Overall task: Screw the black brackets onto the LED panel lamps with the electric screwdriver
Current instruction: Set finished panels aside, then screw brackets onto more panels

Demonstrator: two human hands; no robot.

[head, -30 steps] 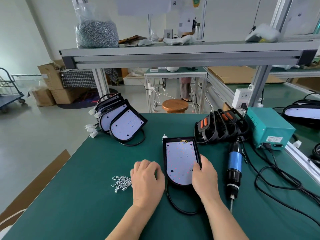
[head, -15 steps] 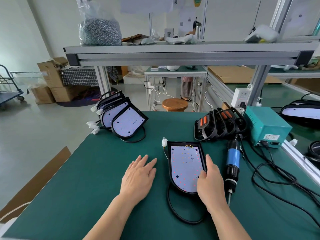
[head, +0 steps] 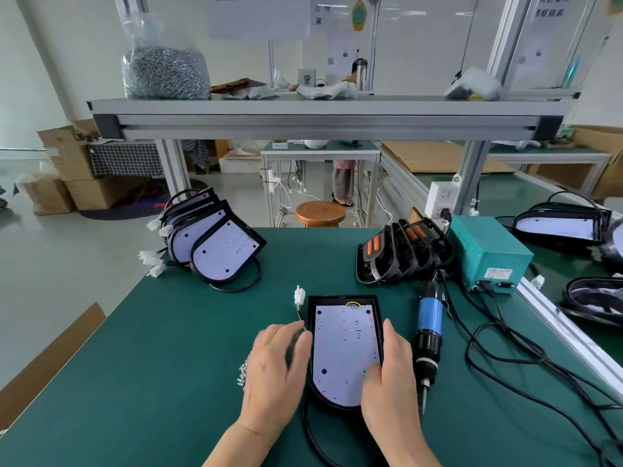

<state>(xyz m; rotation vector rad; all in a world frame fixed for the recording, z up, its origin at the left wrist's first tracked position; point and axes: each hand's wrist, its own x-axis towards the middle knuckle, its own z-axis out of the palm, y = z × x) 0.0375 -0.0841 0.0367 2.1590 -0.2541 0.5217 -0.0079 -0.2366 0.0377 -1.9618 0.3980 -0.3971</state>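
One LED panel lamp [head: 342, 345], a white board in a black housing, lies face up on the green mat in front of me. My left hand [head: 274, 369] is blurred, with relaxed fingers touching the lamp's left edge. My right hand [head: 391, 375] rests on the lamp's right edge, fingers straight along the rim and thumb on the board. The blue and black electric screwdriver [head: 428, 335] lies on the mat just right of my right hand. A row of black brackets [head: 401, 254] with orange inserts stands behind it. Loose screws [head: 243, 374] peek out beside my left hand.
Several more lamps [head: 215, 244] lean in a stack at the back left. A teal power box [head: 488, 254] stands at the back right, and its black cables [head: 505, 352] trail across the mat. A bag of screws [head: 165, 67] sits on the overhead shelf [head: 320, 123].
My left hand slid right from the open mat to the lamp's left edge. My right hand stayed on the lamp's right side. The view tilted slightly.
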